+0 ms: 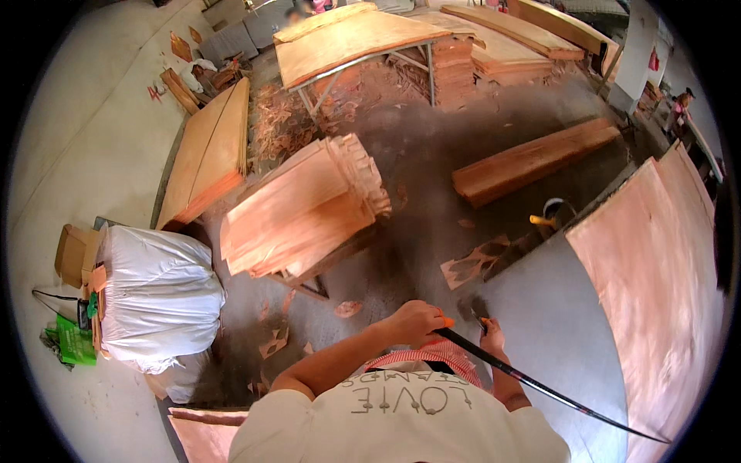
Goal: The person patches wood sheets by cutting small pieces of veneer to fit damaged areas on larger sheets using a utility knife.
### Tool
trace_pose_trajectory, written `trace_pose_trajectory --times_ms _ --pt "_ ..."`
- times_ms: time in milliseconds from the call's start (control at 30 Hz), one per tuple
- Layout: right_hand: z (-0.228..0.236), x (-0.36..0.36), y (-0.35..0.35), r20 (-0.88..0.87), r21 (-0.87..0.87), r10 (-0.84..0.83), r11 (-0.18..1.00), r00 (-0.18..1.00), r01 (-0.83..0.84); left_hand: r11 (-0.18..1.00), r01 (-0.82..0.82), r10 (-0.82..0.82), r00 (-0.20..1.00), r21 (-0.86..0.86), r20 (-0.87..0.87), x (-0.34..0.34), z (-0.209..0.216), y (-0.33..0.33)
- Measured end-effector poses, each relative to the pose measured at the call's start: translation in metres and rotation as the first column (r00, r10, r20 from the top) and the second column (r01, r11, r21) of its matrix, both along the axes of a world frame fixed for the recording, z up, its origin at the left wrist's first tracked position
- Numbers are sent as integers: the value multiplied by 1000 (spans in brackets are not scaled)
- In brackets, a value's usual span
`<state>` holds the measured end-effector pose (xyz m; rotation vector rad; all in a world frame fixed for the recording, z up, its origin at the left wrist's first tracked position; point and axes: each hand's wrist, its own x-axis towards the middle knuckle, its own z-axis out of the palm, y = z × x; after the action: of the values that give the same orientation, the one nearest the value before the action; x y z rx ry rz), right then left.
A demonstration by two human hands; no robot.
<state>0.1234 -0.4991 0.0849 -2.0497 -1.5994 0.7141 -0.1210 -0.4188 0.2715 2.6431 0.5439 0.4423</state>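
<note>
My left hand is closed in front of my body around the end of a long, thin black rod. A bit of orange shows at that end, beside my fingers. The rod slants down to the right, passing over my right forearm to the edge of the view. My right hand is beside the grey tabletop, its fingers closed on a small tool with a dark tip and a touch of orange. The tool's exact kind is too small to make out.
Pale wood veneer sheets lie at right. A veneer stack stands ahead on a low support, with a board pile behind it. A long wood bundle rests on the floor. A white sack stands left; veneer scraps litter the floor.
</note>
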Motion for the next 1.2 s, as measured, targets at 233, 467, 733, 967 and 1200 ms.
trace_pose_trajectory --times_ms 233,467,733,967,1200 --pt "-1 53 89 20 175 -153 974 988 147 991 93 -105 987 -101 -119 39 -11 131" --pt "-23 84 111 69 305 -345 901 936 310 916 267 -320 937 -300 -142 89 -45 252" --pt "9 52 153 179 85 -707 704 684 705 848 416 -497 840 -329 -217 160 -85 388" --pt "5 42 180 285 -44 -811 521 510 853 809 477 -570 779 -343 -261 186 -109 478" --pt "-22 59 193 4 -134 -990 139 141 981 814 462 -573 741 -353 -351 208 -120 523"
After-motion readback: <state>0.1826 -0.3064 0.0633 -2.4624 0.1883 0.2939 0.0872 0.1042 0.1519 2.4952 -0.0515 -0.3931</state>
